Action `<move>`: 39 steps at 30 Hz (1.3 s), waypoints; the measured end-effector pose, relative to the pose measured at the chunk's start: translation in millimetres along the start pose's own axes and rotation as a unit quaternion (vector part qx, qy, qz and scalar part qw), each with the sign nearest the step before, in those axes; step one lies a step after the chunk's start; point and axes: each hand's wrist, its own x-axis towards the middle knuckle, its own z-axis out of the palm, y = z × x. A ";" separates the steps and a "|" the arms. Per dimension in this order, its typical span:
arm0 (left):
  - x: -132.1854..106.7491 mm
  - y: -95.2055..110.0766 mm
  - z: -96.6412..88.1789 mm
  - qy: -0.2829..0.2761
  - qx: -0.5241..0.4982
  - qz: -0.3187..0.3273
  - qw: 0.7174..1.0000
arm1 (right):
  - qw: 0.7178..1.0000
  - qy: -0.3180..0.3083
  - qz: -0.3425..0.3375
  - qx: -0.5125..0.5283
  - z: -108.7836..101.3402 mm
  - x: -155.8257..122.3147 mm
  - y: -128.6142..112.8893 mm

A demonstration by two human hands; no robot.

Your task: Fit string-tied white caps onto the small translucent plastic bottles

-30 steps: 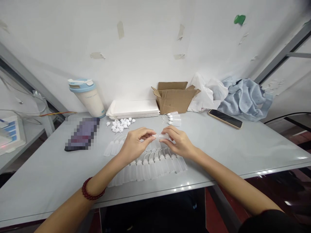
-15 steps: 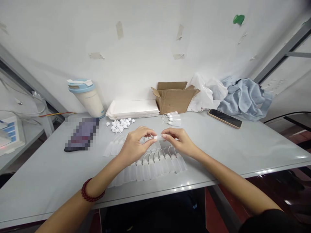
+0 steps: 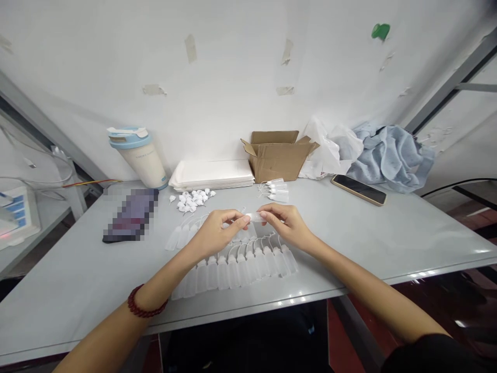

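Spanning the gap between the hands, a bottle (image 3: 254, 217) is held sideways above the table (image 3: 411, 233). Its left end is clamped between the thumb and fingers of the left hand (image 3: 222, 229); its right end is pinched likewise by the right hand (image 3: 286, 221). Nearer the table's front edge, a row of bottles (image 3: 233, 273) is laid out, partly hidden by the left arm. Caps (image 3: 193, 200) are heaped before the white stack (image 3: 213, 173), and small bottles (image 3: 278, 197) are set near the box (image 3: 280, 161).

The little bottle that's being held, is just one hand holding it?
No, the left hand and the right hand are both pinching the little bottle, one from each side.
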 end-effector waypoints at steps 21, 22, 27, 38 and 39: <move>-4.5 -3.3 11.7 0.082 0.036 0.141 0.986 | 0.952 -0.118 0.188 0.211 -4.2 3.5 -8.8; -4.5 -2.2 10.7 0.067 0.023 0.102 0.992 | 0.957 -0.109 0.182 0.198 -3.2 2.8 -8.6; -2.1 1.0 4.4 0.013 -0.067 -0.021 0.997 | 0.999 -0.029 0.030 0.029 0.1 -0.8 -5.8; -4.3 4.8 4.0 -0.032 -0.124 -0.021 0.992 | 0.994 0.021 -0.071 -0.081 0.6 -4.1 -7.3; -5.5 6.2 4.8 -0.018 -0.103 -0.010 0.994 | 0.996 0.019 -0.051 -0.066 0.3 -3.9 -8.0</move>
